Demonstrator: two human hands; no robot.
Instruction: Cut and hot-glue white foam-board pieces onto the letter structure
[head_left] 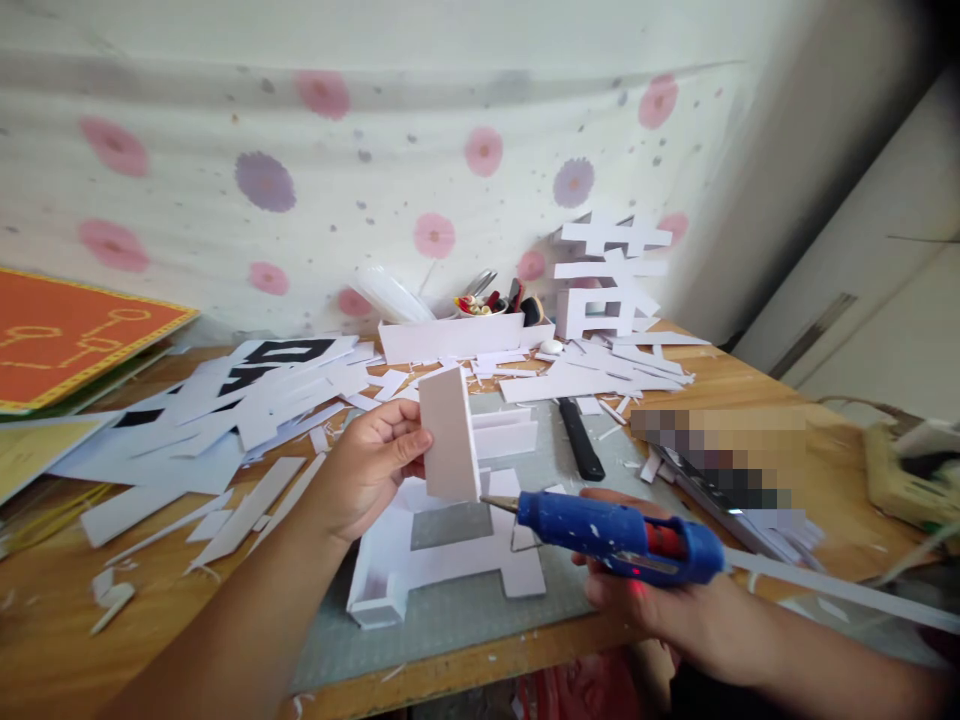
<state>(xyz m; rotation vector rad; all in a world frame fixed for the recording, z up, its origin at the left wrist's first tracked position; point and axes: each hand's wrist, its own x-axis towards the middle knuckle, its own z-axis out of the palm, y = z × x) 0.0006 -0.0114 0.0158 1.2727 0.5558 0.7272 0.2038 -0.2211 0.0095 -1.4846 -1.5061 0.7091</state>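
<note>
Pinching a white panel (448,435) between thumb and fingers, the left hand (386,455) holds it upright above the middle of the cutting mat (420,637). The right hand (637,605) has its grip closed around a blue glue gun (622,537), held over the mat's right side with the nozzle (501,503) pointing inward at the panel's lower right corner; whether the tip touches the edge, I cannot tell. A red light glows on the gun.

Beneath the panel, a white cut-out shape (457,565) lies on the mat, with low walls standing along its left end. An upright white strip (504,435) stands toward the mat's far side, and a black cutter (580,440) lies at its far right.

The step in hand looks like putting glue on the panel's edge. The next move seems to call for a steady left pinch and an even pass of the nozzle.
</note>
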